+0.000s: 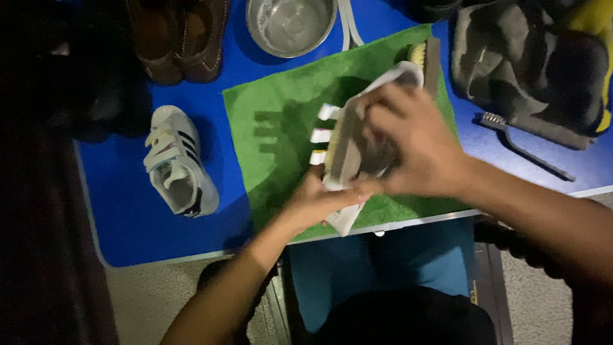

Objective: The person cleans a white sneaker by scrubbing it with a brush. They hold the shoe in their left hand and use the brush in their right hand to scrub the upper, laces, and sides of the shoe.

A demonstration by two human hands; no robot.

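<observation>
Looking down from your head, you are holding a small white shoe [345, 150] over the green mat [281, 128], near the front edge of the blue table [128, 236]. The shoe is turned on its side, so its pale sole is facing left and its white straps are sticking out to the left.

Your left hand [316, 204] is cupping the shoe from underneath, fingers curled around its near end. Your right hand [415, 144] is lying over the top of the shoe, fingers bent and pressing on it. A white cloth seems to be bunched under that hand, but the light is dim and you cannot be sure.

It looks like you are in the middle of rubbing the shoe clean. The next move is calling for a firm hold from below while the top hand is working across the shoe, keeping it over the mat.

On the table to the left, the other white shoe [175, 163] is lying alone, well apart from your hands. Far left, a pair of brown shoes [179, 38] is sitting by a metal bowl [290, 25]. A scrub brush [424, 57] is resting on the far end of the mat, just beyond your right hand. On the right, a dark cloth [523, 64] is lying in a heap, with a thin brush [523, 150] beside it.
</observation>
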